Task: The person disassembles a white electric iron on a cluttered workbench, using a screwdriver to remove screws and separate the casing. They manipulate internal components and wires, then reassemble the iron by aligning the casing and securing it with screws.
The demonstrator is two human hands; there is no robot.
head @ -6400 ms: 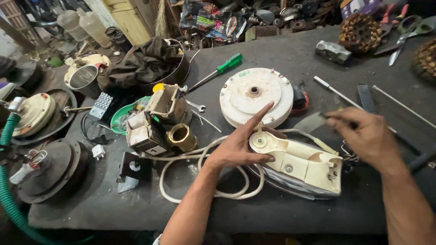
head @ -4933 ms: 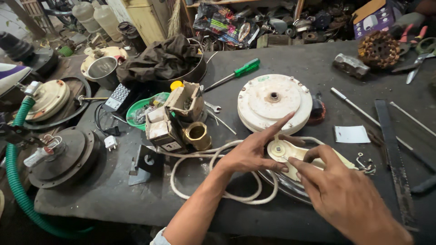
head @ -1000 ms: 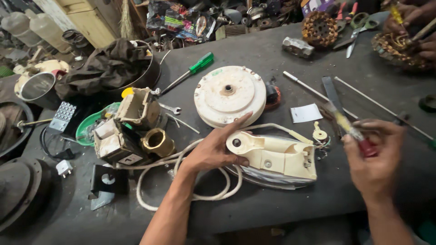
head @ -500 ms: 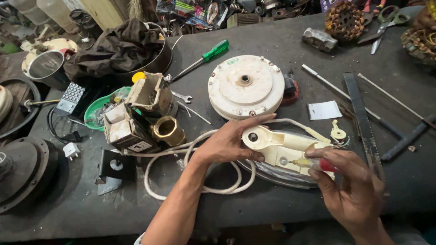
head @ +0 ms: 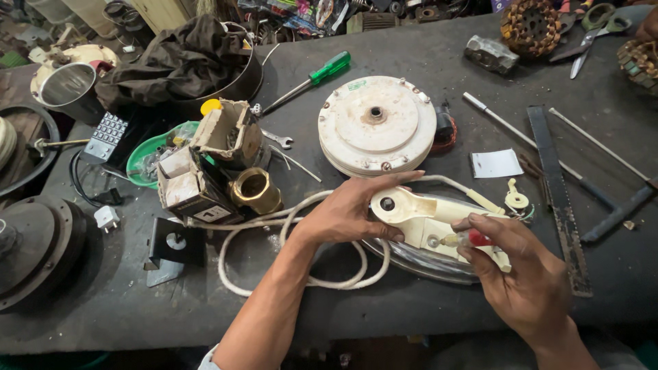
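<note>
Here your right hand [head: 528,284] covers the near right end of the cream clothes iron [head: 425,223], so its rear and most of its metal soleplate stay hidden. Your fingers pinch one small red-handled screwdriver [head: 469,239], whose clear tip meets a screw on the iron's top; the tip itself is hard to make out. Your left hand [head: 353,209] lies spread and flat on the iron's left end, fingers open, pressing it to the dark workbench [head: 425,62]. One white cord [head: 291,257] loops under your left wrist. Farther off sit one round white motor cover [head: 377,127], one green-handled screwdriver [head: 312,79] and one brass fitting [head: 255,190]. The scissors [head: 593,27] at far right are cut off.
</note>
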